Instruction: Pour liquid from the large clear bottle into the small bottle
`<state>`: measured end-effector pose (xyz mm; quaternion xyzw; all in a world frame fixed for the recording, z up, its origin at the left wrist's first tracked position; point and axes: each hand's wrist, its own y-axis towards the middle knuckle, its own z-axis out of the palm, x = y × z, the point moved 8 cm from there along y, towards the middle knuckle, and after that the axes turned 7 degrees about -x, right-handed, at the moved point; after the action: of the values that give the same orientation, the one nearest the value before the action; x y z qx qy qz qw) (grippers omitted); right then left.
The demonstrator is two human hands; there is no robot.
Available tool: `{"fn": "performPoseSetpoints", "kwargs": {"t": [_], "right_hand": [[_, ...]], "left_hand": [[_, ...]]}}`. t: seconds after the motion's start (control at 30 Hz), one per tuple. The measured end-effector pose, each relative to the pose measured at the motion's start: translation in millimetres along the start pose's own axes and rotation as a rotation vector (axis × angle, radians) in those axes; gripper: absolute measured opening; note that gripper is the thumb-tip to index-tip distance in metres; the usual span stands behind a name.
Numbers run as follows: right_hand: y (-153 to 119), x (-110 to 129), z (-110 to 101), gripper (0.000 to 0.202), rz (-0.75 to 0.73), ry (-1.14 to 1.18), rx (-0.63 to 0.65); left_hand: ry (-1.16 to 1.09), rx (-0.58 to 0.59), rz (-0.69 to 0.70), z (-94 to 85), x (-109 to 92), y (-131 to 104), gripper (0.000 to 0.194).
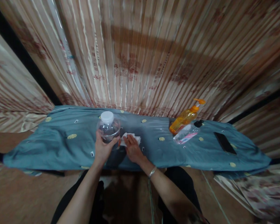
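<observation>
A clear, round plastic bottle with a white cap (107,118) stands upright at the left of the blue patterned cloth (58,140). My left hand (103,148) is wrapped round its lower part, thumb on the right side. Just right of it, a folded white tissue (137,138) lies on the cloth. The fingers of my right hand (133,150) are closed together and pressed down on this tissue, which shows on both sides of them. A bracelet circles my right wrist.
To the right, an orange pump bottle (183,119) and a clear bottle with a black top (186,133) lie side by side, tilted. A black phone (225,143) is farther right. A pleated, patterned curtain (140,62) hangs behind the cloth-covered surface.
</observation>
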<state>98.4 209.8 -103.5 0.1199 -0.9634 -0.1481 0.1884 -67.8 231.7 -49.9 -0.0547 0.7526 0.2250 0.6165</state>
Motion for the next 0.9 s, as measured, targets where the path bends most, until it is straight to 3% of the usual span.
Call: {"fn": "performPoseSetpoints", "kwargs": {"t": [0.07,0.13,0.2,0.3,0.4,0.47,0.57,0.73,0.83,0.9], "right_hand": [[-30.9,2.6,-13.0,0.057,-0.064,-0.001,0.021],[-64.5,-14.8,-30.4,0.064,-0.129,-0.061,0.039],[-96.9,-53.1,-50.0,0.068,-0.122,-0.141,0.044],[-135.7,-129.3,-86.7,0.065,0.058,-0.287,-0.069],[-152.0,-172.2,-106.7,0.063,0.175,-0.318,-0.181],[-144.0,-176.4,-105.6,0.061,0.26,-0.268,-0.251],[-105.8,-146.8,-76.3,0.053,0.336,-0.237,-0.234],[-40.8,-31.1,-11.8,0.049,0.221,-0.146,-0.109],[-45.0,34.2,0.8,0.054,0.045,-0.06,-0.042],[-64.8,52.2,-5.8,0.056,-0.081,-0.053,-0.017]], "left_hand": [[0.018,-0.006,-0.001,-3.7,0.8,1.5,0.042],[0.033,-0.001,-0.003,-6.5,1.9,0.3,0.042],[0.043,0.009,-0.007,-8.8,3.1,-2.6,0.042],[0.047,0.016,-0.012,-12.3,4.1,-6.7,0.042],[0.046,0.009,-0.019,-15.5,4.6,-7.6,0.043],[0.051,0.001,-0.028,-16.7,5.6,-6.9,0.043],[0.057,0.0,-0.042,-16.1,7.7,-5.4,0.042],[0.058,-0.016,-0.043,-14.3,8.5,-2.3,0.043],[0.058,-0.03,-0.042,-14.5,8.1,-0.6,0.043],[0.054,-0.034,-0.043,-15.0,8.4,0.0,0.043]]}}
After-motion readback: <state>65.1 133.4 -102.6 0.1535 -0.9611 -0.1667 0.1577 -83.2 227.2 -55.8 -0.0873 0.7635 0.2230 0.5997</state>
